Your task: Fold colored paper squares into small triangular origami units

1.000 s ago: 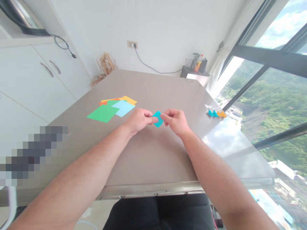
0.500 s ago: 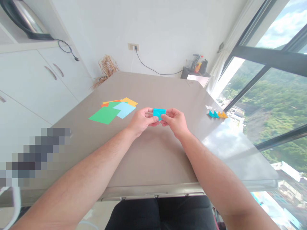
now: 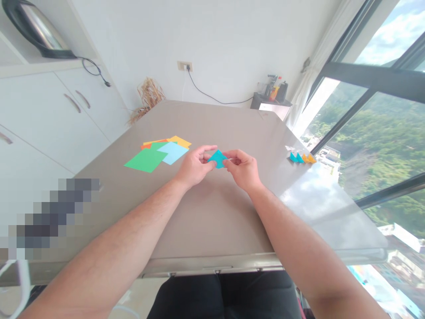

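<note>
Where the lap shows: black trousers (image 3: 222, 294) sit below the near edge of the table (image 3: 212, 221).
Left hand (image 3: 195, 167): thumb and fingers clamped on the left side of the blue paper (image 3: 218, 158), one finger stretched out beside its top corner.
Right hand (image 3: 244, 168): thumb and fingers pinched together on the right side.
Paper's place: above the table, between the two hands, thumbs at its near face, other fingers mostly behind.
Paper's direction: one corner points away toward the wall (image 3: 229, 44), the opposite one back at the trousers; fingers cover its side corners, so I cannot tell its long axis.
Sheets (image 3: 146, 159): green, light blue, orange and yellow, overlapping flat, left of the hands.
Folded pieces (image 3: 299, 158): two blue, two orange, in a row by the table's right edge.
</note>
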Demonstrator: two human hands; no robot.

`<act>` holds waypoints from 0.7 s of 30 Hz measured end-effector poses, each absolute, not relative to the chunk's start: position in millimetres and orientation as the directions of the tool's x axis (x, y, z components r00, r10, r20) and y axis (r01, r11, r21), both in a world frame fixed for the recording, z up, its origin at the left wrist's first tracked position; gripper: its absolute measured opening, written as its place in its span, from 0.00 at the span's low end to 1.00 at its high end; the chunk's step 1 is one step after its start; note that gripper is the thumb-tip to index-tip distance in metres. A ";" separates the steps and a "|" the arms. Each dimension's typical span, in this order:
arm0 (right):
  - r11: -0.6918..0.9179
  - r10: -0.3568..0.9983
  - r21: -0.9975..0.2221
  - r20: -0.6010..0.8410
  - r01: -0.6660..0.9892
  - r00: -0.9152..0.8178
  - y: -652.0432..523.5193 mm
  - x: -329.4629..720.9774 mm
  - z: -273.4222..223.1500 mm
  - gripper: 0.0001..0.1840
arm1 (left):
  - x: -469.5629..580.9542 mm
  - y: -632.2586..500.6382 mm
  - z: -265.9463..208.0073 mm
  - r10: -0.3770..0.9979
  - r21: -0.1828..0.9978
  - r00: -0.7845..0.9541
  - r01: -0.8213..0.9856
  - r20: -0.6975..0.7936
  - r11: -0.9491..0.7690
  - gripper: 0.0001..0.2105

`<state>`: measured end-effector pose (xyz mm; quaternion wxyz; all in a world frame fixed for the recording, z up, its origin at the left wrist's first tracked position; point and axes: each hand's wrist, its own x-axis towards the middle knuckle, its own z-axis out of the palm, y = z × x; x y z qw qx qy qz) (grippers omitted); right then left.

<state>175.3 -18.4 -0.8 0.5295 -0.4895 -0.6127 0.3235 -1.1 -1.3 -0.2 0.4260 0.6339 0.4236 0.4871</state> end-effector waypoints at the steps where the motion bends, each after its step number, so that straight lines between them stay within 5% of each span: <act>1: 0.311 0.943 -0.914 0.331 0.261 0.038 -19.6 175.3 0.2 0.08 | -1.1 -1.6 0.7 0.952 0.954 0.165 0.116 0.257 -0.277 0.28; 8: 0.311 0.942 -0.905 0.333 0.289 0.029 -22.6 175.9 3.1 0.07 | -1.7 -2.0 2.3 0.943 0.947 0.181 0.105 0.281 -0.302 0.26; 15: 0.259 0.960 -0.958 0.241 0.124 -0.142 -19.9 178.9 6.0 0.12 | -1.8 -0.8 -3.8 0.912 0.927 0.219 0.068 0.347 -0.369 0.21; 21: 0.257 0.965 -0.939 0.239 0.227 -0.105 -23.4 177.3 8.0 0.06 | 1.7 -3.8 -4.1 0.910 0.938 0.256 0.035 0.326 -0.346 0.16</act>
